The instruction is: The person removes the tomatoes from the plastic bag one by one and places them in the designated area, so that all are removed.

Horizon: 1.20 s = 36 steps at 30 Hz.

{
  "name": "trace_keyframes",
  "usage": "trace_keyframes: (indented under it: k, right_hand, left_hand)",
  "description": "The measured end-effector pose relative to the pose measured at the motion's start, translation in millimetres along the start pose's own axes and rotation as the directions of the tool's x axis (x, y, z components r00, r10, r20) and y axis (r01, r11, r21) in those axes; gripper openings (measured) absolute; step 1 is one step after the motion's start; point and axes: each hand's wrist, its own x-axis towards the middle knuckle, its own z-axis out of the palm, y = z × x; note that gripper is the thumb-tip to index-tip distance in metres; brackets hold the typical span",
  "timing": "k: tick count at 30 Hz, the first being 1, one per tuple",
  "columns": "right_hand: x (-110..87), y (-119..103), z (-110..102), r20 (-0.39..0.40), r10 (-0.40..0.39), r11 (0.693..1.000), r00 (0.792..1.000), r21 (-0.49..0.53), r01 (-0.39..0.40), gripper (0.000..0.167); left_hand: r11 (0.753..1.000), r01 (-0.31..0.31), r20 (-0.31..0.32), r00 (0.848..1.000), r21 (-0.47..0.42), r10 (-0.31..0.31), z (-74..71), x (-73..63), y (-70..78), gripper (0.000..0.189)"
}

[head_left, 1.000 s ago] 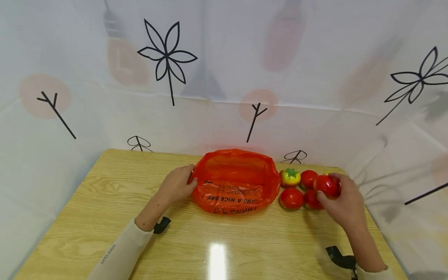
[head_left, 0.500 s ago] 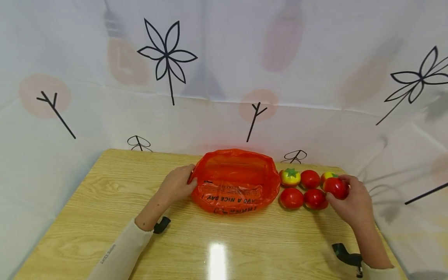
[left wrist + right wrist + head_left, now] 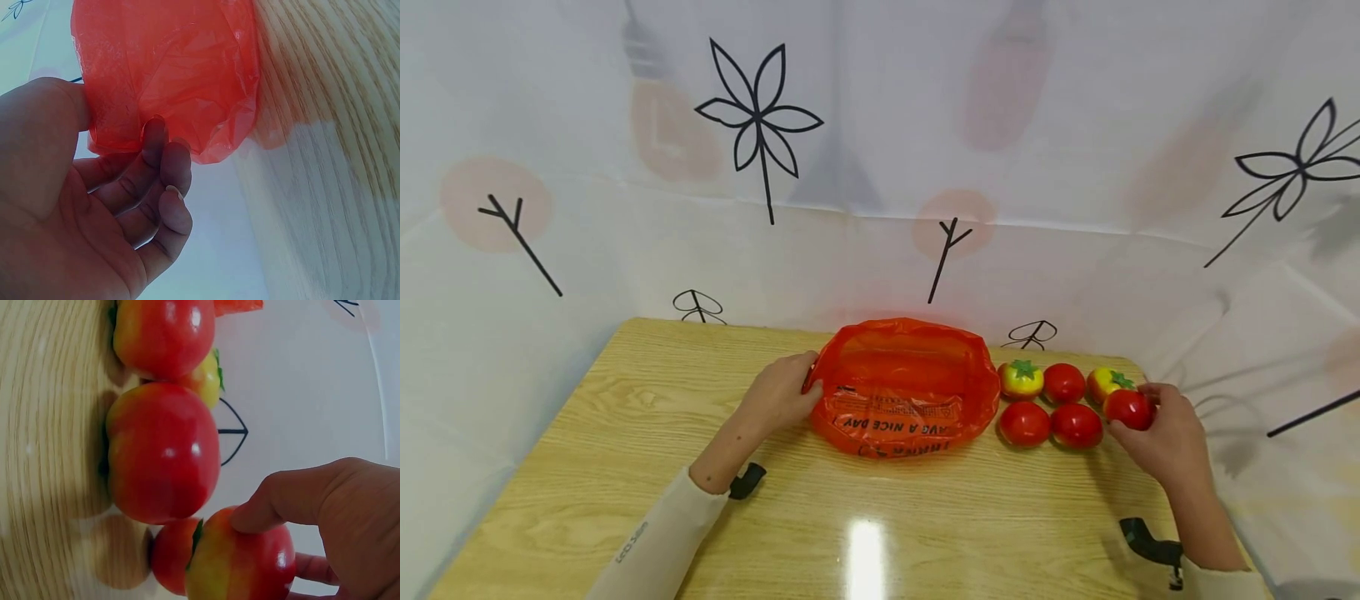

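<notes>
My left hand (image 3: 781, 392) grips the left rim of a red plastic bag (image 3: 917, 421), which stands with its mouth open and printed letters on its front. In the left wrist view the fingers (image 3: 169, 219) curl at the edge of the thin film. Thumb and fingers of my right hand (image 3: 1172, 433) pinch a shiny red tomato (image 3: 1129, 409) with a yellow-green end and green leaves, seen in the right wrist view. It is in front of a yellow-topped tomato (image 3: 1103, 383). Beside it, between the hand and the bag, sit several more tomatoes (image 3: 165, 453), in two rows.
The wooden table (image 3: 805, 533) ends at the back against a white printed cloth (image 3: 880, 167), which also hangs along both sides. A black strap (image 3: 1150, 543) shows by the right wrist, another black strap (image 3: 747, 482) by the left.
My right hand has moved right and slightly towards me with the tomato, uncovering the tomatoes beside and behind it. The left hand and the bag have stayed in place.
</notes>
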Motion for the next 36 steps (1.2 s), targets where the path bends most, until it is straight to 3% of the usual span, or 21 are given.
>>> trace_keyframes:
  k: [17, 36]
  right_hand:
    - [8.8, 20.3, 2.7, 0.16, 0.06, 0.995, 0.985, -0.088, -0.047, 0.077]
    - [10.4, 26.0, 4.4, 0.212, 0.075, 0.991, 0.974, -0.124, -0.049, 0.076]
  left_hand:
    - [1.0, 0.001, 0.005, 1.0, 0.0, -0.001, 0.2, 0.3, -0.2, 0.023]
    - [1.0, -0.003, 0.001, 1.0, -0.006, 0.003, 1.8, 0.4, -1.7, 0.021]
